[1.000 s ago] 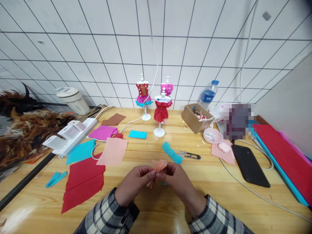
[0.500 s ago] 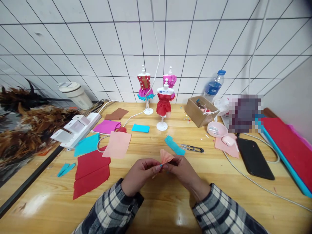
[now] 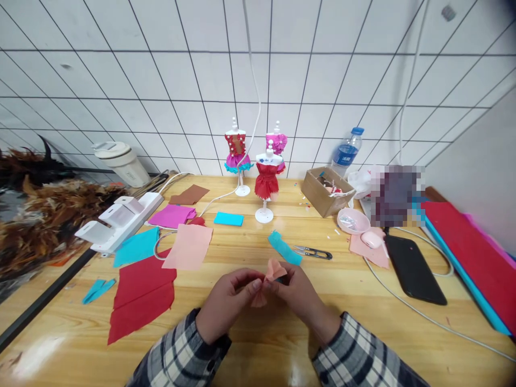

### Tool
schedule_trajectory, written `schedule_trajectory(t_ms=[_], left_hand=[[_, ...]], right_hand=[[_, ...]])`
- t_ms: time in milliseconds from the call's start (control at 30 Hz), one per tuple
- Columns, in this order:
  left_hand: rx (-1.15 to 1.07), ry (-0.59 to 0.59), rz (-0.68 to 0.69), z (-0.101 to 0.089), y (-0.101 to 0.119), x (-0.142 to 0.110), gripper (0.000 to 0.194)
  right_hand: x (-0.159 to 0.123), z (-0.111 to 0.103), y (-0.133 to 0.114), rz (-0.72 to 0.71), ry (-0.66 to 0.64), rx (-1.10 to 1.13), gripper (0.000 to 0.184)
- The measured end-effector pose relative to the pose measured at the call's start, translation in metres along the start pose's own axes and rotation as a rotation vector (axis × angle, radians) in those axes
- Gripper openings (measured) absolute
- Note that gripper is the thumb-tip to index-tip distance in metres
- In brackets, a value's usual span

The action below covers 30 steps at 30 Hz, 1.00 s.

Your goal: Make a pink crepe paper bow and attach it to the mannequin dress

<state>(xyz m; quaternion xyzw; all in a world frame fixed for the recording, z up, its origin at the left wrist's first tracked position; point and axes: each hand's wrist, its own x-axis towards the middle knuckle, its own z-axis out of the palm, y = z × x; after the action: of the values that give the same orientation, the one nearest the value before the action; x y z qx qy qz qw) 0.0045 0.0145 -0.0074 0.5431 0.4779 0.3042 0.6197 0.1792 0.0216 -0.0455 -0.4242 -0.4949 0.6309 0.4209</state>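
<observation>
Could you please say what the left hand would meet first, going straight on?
Beyond the peach piece that it holds, the left hand would probably meet the right hand first, though their gap is unclear.

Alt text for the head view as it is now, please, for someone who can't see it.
Left hand and right hand pinch a gathered peach paper piece above a wooden table. Beyond stand three small dressed mannequins, with coloured sheets to the left and thread snips nearby.

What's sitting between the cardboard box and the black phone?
A pink dish and, nearer the black phone, a small rounded object on pink paper, as the head view shows.
</observation>
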Motion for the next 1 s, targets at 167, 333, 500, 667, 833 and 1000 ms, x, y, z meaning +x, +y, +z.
schedule_trajectory(t_ms=[167, 333, 500, 667, 833, 1000], left_hand=[[0.071, 0.052, -0.01, -0.002, -0.001, 0.002, 0.031], [0.022, 0.103, -0.051, -0.007, -0.008, 0.007, 0.028], [0.321, 0.279, 0.089, -0.003, -0.014, 0.002, 0.018], [0.514, 0.385, 0.353, -0.001, -0.023, -0.001, 0.014], [0.454, 0.366, 0.235, 0.0, -0.018, 0.001, 0.014], [-0.026, 0.092, -0.043, 0.006, -0.011, 0.003, 0.031]], right_hand=[[-0.001, 0.004, 0.001, 0.025, 0.058, -0.045, 0.037], [-0.002, 0.004, 0.005, 0.14, -0.051, 0.091, 0.038], [-0.001, 0.005, 0.004, 0.167, 0.039, 0.024, 0.026], [-0.002, 0.008, 0.001, 0.145, 0.08, -0.107, 0.015], [-0.005, 0.009, 0.0, 0.024, 0.202, -0.347, 0.017], [-0.008, 0.008, 0.0, -0.069, 0.135, -0.255, 0.015]])
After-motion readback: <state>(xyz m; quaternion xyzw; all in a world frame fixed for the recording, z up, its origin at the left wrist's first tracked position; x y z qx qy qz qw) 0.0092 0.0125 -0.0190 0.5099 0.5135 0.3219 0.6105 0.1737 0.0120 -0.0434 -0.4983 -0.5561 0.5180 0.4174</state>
